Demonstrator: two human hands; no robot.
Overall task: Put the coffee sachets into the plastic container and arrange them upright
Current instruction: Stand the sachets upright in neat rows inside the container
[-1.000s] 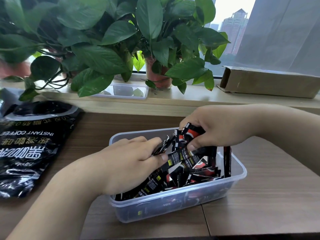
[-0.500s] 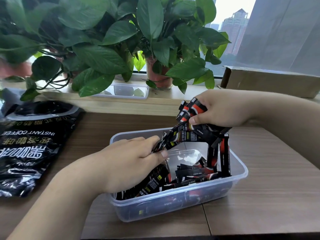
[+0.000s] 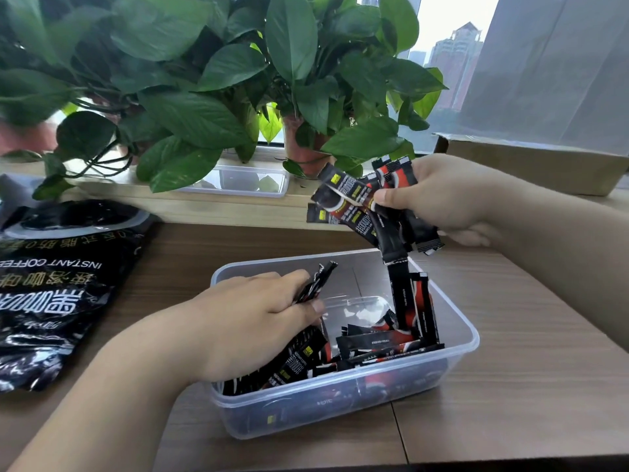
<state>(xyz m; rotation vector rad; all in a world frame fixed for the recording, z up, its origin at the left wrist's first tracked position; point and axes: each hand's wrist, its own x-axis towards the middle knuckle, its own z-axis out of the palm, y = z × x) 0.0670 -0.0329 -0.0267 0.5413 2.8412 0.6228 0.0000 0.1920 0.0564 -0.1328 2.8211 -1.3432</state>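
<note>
The right hand (image 3: 439,199) clutches a fanned bundle of glossy black-and-red coffee sachets (image 3: 357,206) above the far right corner of the clear, rectangular plastic container (image 3: 473,338). The left hand (image 3: 252,318) grips a few slim sachets at its left end. Others lie loose inside. The wood-grain table (image 3: 510,386) is bare to the right. A crinkled instant coffee bag (image 3: 51,284) lies left, and leafy potted plants (image 3: 204,97) line the far sill.

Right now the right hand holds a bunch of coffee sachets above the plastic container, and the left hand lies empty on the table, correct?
Not quite. The head view shows the left hand inside the plastic container, gripping sachets. The right hand does hold its bunch above it.
</note>
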